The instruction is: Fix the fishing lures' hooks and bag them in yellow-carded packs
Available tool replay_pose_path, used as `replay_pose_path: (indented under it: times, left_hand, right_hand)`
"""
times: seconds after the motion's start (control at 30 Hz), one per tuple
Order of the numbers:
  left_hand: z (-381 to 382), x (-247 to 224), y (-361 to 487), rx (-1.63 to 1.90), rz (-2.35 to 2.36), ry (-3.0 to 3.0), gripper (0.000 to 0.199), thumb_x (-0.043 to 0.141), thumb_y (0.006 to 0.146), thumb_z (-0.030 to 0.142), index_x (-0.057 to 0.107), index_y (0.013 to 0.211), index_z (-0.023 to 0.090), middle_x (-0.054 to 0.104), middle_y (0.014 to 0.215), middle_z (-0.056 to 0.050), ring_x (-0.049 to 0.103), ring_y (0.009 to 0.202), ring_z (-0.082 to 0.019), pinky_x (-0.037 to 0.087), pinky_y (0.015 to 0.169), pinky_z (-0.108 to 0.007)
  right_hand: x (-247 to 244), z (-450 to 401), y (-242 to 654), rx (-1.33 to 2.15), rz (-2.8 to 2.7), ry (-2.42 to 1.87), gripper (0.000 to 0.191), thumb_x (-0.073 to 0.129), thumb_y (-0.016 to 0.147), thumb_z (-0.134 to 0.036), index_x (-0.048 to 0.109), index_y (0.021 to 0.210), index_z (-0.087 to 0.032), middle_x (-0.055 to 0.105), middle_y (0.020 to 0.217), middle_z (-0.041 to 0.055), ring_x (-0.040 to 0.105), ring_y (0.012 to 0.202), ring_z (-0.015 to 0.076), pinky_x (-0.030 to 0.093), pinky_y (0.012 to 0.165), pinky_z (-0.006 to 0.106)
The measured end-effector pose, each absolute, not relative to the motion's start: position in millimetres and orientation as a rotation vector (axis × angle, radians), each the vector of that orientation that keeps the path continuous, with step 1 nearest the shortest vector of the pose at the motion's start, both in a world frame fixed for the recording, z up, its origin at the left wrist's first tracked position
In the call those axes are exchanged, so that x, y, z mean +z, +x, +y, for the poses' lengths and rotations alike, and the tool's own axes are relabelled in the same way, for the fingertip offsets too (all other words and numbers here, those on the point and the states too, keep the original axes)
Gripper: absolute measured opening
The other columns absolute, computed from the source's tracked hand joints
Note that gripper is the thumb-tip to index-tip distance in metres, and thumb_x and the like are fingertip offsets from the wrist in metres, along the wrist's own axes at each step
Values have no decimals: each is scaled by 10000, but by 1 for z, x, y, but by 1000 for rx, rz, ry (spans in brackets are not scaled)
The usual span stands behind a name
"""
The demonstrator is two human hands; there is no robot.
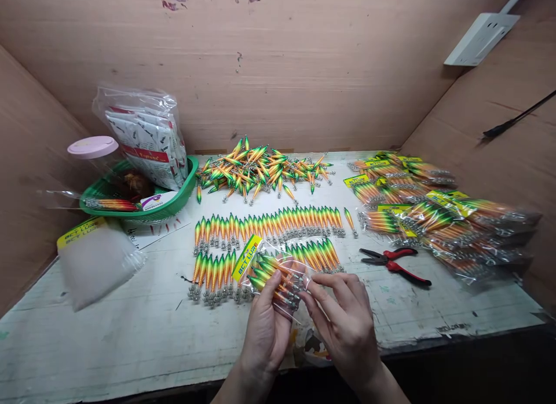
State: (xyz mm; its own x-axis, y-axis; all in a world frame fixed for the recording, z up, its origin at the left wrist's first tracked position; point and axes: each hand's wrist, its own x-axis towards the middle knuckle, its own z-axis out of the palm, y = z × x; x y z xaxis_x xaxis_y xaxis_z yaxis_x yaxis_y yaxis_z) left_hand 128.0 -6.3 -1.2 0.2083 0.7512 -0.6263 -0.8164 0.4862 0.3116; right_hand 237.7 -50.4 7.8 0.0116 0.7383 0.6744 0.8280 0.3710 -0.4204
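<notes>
A clear bag of green and orange lures [264, 272] with a yellow label rests in my left hand [268, 328], thumb on top and fingers beneath. At the bag's open-looking right end, the fingertips of my right hand [345, 314] pinch the plastic beside the metal hooks. Behind the bag, loose lures lie side by side in an upper row [264, 225] and a lower row [215, 270], partly covered by the bag. A heap of loose lures [260, 169] lies farther back.
Filled lure bags [473, 224] are piled at the right, near red-handled pliers [393, 262]. At the left stand a green basket [189, 186] holding packets and a pink-lidded cup [92, 147], with a stack of empty bags [95, 265] in front. A power strip [482, 39] hangs on the wall.
</notes>
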Motion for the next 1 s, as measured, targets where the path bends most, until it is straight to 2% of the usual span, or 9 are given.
replay_pose_path:
  times: [0.13,0.2,0.33,0.5,0.63,0.77,1.0]
  left_hand:
    - [-2,0,123,1098,832,-141,298,542,878,109,607,1167,84,736,983,-141,712,919,-256,580,860,-405]
    - [0,-1,121,1120,834,-156,313,542,890,143,587,1195,88,736,980,-139,713,912,-263,575,871,-433]
    - [4,-2,120,1144,855,-170,333,525,902,141,564,1230,98,733,1000,-140,716,904,-245,566,893,-420]
    - [4,-2,121,1150,857,-166,389,531,895,133,529,1283,101,712,1073,-165,709,932,-255,562,895,-428]
    - [4,-1,121,1138,860,-178,419,548,885,129,516,1303,118,700,1108,-166,704,949,-255,556,905,-429]
    - [3,-3,122,1134,863,-182,413,538,890,126,515,1303,115,702,1101,-167,703,953,-258,559,900,-429]
    - [1,-7,120,1120,850,-184,398,554,880,121,533,1278,115,713,1076,-155,699,966,-260,567,897,-412]
  right_hand:
    - [-8,-53,275,52,-1612,-1503,188,571,879,-197,667,1040,-211,623,949,76,582,928,208,500,798,357]
    - [-25,-53,302,106,-1462,-1720,182,568,877,-324,676,964,-205,620,899,68,594,857,208,502,755,352]
    - [-59,-50,336,297,-1420,-1898,345,573,815,-492,683,875,-170,621,781,54,576,636,175,498,597,319]
    - [-75,-44,329,309,-1338,-1929,399,545,814,-536,680,879,-166,599,773,55,563,660,183,489,626,326]
    - [-76,-37,323,325,-1236,-1957,416,494,841,-555,669,778,-183,590,744,52,550,650,178,469,628,316]
    - [-80,-29,324,359,-1141,-1991,372,574,774,-547,633,706,-186,602,722,50,544,623,175,459,620,318]
    - [-83,-21,331,439,-993,-1967,332,619,711,-520,575,728,-192,637,647,40,572,570,171,463,555,294]
